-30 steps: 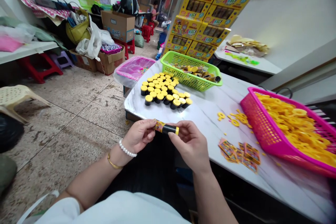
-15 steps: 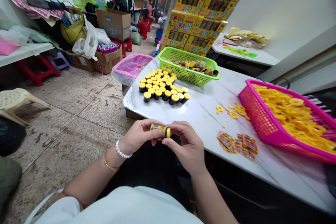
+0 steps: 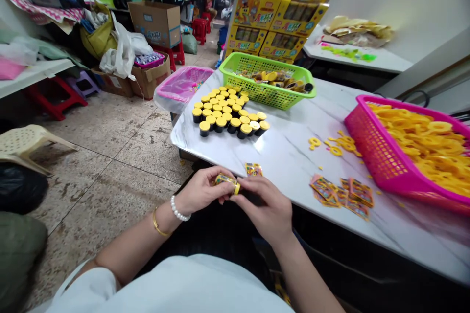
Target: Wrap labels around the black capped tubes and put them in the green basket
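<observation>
My left hand (image 3: 209,188) is closed around a small bottle (image 3: 226,181) with a printed yellow label and a yellow cap. My right hand (image 3: 266,205) pinches the capped end between thumb and fingers. Both hands are in front of the table's near edge, the bottle lying sideways between them. Just beyond the fingers, a printed label sheet (image 3: 253,169) lies at the table edge. Several black bottles with yellow caps (image 3: 220,107) stand upright in a cluster farther back. To the right is a loose pile of printed label sheets (image 3: 341,195).
A green basket (image 3: 271,95) of bottles stands behind the cluster. At right, a pink basket (image 3: 385,166) holds yellow rings, with a few loose yellow ring pieces (image 3: 336,146) beside it. Stacked yellow boxes (image 3: 271,14) rise behind. A plastic-lined pink basket (image 3: 176,83) is at the table's left.
The view has shifted slightly. The bottle has turned a little and tilts down toward my right hand. The label sheet at the table edge now shows beyond my right fingers.
</observation>
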Motion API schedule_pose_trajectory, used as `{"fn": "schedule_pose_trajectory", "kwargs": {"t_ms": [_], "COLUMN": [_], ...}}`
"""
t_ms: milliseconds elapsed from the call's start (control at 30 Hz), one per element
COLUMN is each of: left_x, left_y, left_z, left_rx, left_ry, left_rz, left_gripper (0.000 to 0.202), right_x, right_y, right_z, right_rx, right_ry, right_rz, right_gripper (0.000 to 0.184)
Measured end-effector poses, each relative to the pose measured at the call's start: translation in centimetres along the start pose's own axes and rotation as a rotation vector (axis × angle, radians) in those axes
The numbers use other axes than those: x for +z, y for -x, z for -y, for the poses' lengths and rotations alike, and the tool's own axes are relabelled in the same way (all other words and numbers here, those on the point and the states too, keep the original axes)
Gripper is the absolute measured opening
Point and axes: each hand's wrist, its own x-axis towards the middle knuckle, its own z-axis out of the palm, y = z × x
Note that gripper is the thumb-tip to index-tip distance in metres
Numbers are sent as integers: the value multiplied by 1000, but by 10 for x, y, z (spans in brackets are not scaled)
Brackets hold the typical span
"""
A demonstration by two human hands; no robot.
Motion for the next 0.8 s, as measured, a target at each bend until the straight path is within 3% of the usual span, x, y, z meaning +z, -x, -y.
{"fn": "schedule_pose_trajectory", "kwargs": {"t_ms": [100,167,233,300,400,500,633,800], "left_x": [5,6,6,5,6,9,12,6], "left_y": [-5,-6,-6,-4,0,2,2,0], "left_z": [-1,0,3,7,14,21,24,19], "left_rx": [-30,-94,-133,-148,-177,-194,-183,-179], "left_ry": [-75,-84,-60,37,248,324,303,353], "left_rz": [13,39,69,118,198,161,69,199], "left_gripper": [49,54,58,62,63,58,56,58], "right_x": [3,-1,-8,-12,-8,1,4,3], "right_y": [3,1,-1,-2,2,8,6,5], "right_z": [-5,-4,-2,-1,-2,-4,-6,-5], "right_rx": [314,398,360,288,235,254,260,309], "right_ry": [-291,-410,-427,-405,-450,-525,-445,-457], "right_rz": [39,141,223,209,55,-62,-8,-14], "right_gripper": [23,26,29,25,14,10,19,12]}}
